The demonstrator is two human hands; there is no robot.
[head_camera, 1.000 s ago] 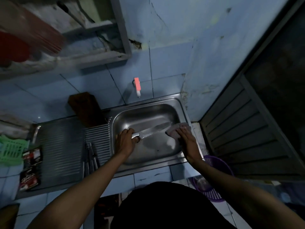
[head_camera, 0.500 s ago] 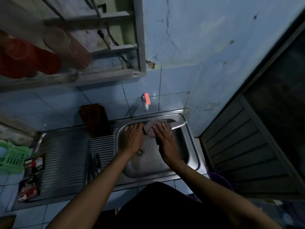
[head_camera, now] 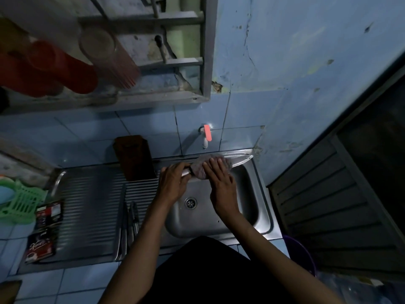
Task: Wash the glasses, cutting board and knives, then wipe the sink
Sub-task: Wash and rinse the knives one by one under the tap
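Note:
Over the far side of the steel sink point(head_camera: 260, 207), my left hand point(head_camera: 175, 183) grips the handle of a large knife point(head_camera: 241, 160), whose blade points right toward the sink's back corner. My right hand point(head_camera: 219, 178) holds a greyish sponge cloth point(head_camera: 200, 168) wrapped over the blade near the handle. A dark wooden cutting board point(head_camera: 133, 156) leans against the tiled wall on the drainboard. Other knives point(head_camera: 131, 224) lie on the drainboard by the sink's left edge.
A tap with a pink handle point(head_camera: 206, 134) juts from the wall above the sink. Red cups point(head_camera: 54, 69) sit on a shelf at upper left. A green basket point(head_camera: 19, 202) and sachets point(head_camera: 43, 233) lie at left. A purple bucket point(head_camera: 300, 255) stands at lower right.
The knife and both hands moved from the sink's middle to its far edge. My right hand slid the cloth from the blade's tip toward the handle. The camera tilted up.

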